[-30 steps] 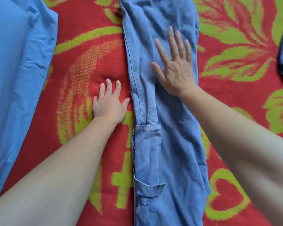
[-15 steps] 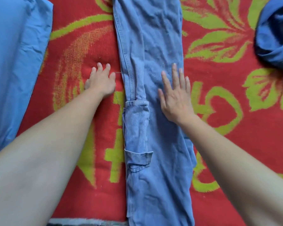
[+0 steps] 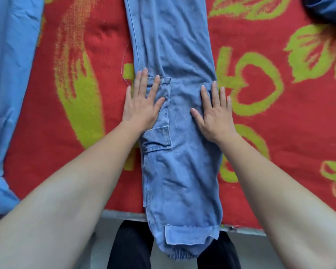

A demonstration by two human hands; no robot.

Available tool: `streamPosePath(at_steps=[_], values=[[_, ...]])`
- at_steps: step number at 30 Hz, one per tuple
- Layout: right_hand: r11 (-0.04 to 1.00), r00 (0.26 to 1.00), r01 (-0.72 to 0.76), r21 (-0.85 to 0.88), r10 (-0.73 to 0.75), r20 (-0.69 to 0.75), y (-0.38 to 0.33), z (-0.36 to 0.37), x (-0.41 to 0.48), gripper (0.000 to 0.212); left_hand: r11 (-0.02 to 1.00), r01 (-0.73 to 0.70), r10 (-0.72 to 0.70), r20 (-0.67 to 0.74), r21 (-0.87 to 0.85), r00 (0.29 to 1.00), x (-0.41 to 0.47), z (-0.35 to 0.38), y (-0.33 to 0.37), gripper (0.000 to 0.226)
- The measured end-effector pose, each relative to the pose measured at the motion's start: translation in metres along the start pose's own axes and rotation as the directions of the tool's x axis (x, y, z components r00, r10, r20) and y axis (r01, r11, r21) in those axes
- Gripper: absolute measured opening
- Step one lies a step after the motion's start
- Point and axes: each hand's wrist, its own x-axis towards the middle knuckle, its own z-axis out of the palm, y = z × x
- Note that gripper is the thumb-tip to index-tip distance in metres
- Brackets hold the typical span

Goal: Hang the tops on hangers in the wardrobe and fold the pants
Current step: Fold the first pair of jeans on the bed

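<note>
Light blue denim pants [image 3: 178, 162] lie lengthwise down the middle of a red and green blanket [image 3: 279, 133], legs laid one over the other. Their cuffed hem hangs over the near edge. My left hand [image 3: 142, 105] lies flat with spread fingers on the pants' left edge, over the cargo pocket. My right hand [image 3: 214, 111] presses flat on the right edge, fingers straight. Neither hand grips the cloth.
A light blue garment [image 3: 10, 84] lies spread along the left side of the blanket. A darker blue garment [image 3: 326, 6] is bunched at the top right corner. The blanket's near edge runs across the bottom, with my dark-trousered legs [image 3: 130, 249] below it.
Both hands slid toward me along the pants. My left hand moved off the blanket onto the pants' left edge; my right hand shifted to the right edge.
</note>
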Motion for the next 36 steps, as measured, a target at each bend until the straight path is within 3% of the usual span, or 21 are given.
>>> streamPosePath(at_steps=[1, 3, 5, 6, 7, 10, 14, 18, 21, 26, 28, 30, 32, 34, 36], values=[[0.997, 1.000, 0.003, 0.071, -0.002, -0.007, 0.000, 0.002, -0.016, 0.076, 0.993, 0.042, -0.047, -0.047, -0.107, 0.998, -0.011, -0.002, 0.001, 0.063], [0.968, 0.999, -0.032, 0.249, 0.041, -0.030, -0.002, 0.003, -0.052, 0.077, 0.876, 0.248, -0.324, -0.124, -0.414, 0.938, -0.034, -0.009, 0.009, 0.061], [0.914, 0.989, -0.123, 0.386, 0.144, -0.025, -0.003, 0.006, -0.090, 0.078, 0.527, 0.449, -0.676, -0.035, -0.722, 0.736, -0.059, -0.012, 0.023, 0.058], [0.875, 0.977, -0.190, 0.445, 0.213, -0.001, -0.002, 0.009, -0.108, 0.078, 0.357, 0.511, -0.775, 0.058, -0.782, 0.630, -0.075, -0.011, 0.029, 0.058], [0.825, 0.958, -0.269, 0.498, 0.284, 0.046, 0.000, 0.013, -0.125, 0.077, 0.262, 0.570, -0.806, 0.148, -0.779, 0.574, -0.097, -0.009, 0.037, 0.061], [0.691, 0.880, -0.472, 0.547, 0.403, 0.250, 0.008, 0.027, -0.175, 0.071, 0.282, 0.740, -0.724, 0.371, -0.610, 0.581, -0.178, 0.009, 0.063, 0.074], [0.705, 0.828, -0.524, 0.477, 0.293, 0.477, 0.014, 0.046, -0.237, 0.071, 0.240, 0.846, -0.666, 0.554, -0.475, 0.500, -0.278, 0.037, 0.095, 0.089], [0.709, 0.805, -0.521, 0.476, 0.222, 0.550, 0.024, 0.059, -0.277, 0.069, 0.119, 0.832, -0.598, 0.630, -0.542, 0.496, -0.325, 0.049, 0.107, 0.089], [0.663, 0.790, -0.542, 0.516, 0.192, 0.583, 0.022, 0.073, -0.304, 0.062, 0.165, 0.820, -0.555, 0.636, -0.548, 0.536, -0.338, 0.054, 0.108, 0.084], [0.437, 0.821, -0.571, 0.695, 0.303, 0.484, 0.003, 0.085, -0.327, 0.065, 0.249, 0.752, -0.515, 0.574, -0.611, 0.637, -0.341, 0.063, 0.100, 0.072], [0.343, 0.811, -0.584, 0.736, 0.299, 0.504, -0.002, 0.093, -0.344, 0.091, 0.147, 0.688, -0.436, 0.578, -0.711, 0.690, -0.360, 0.067, 0.106, 0.054], [0.149, 0.758, -0.641, 0.753, 0.273, 0.592, -0.008, 0.097, -0.365, 0.115, 0.024, 0.639, -0.390, 0.581, -0.769, 0.714, -0.389, 0.067, 0.112, 0.046], [0.002, 0.769, -0.624, 0.781, 0.182, 0.613, -0.017, 0.093, -0.387, 0.108, -0.094, 0.606, -0.337, 0.598, -0.790, 0.727, -0.417, 0.061, 0.111, 0.051], [-0.030, 0.794, -0.595, 0.803, 0.132, 0.593, -0.027, 0.084, -0.411, 0.092, -0.217, 0.587, -0.267, 0.626, -0.780, 0.733, -0.443, 0.051, 0.107, 0.049], [-0.088, 0.784, -0.607, 0.790, 0.095, 0.613, -0.035, 0.077, -0.440, 0.085, -0.260, 0.606, -0.225, 0.657, -0.752, 0.719, -0.466, 0.041, 0.104, 0.049]])
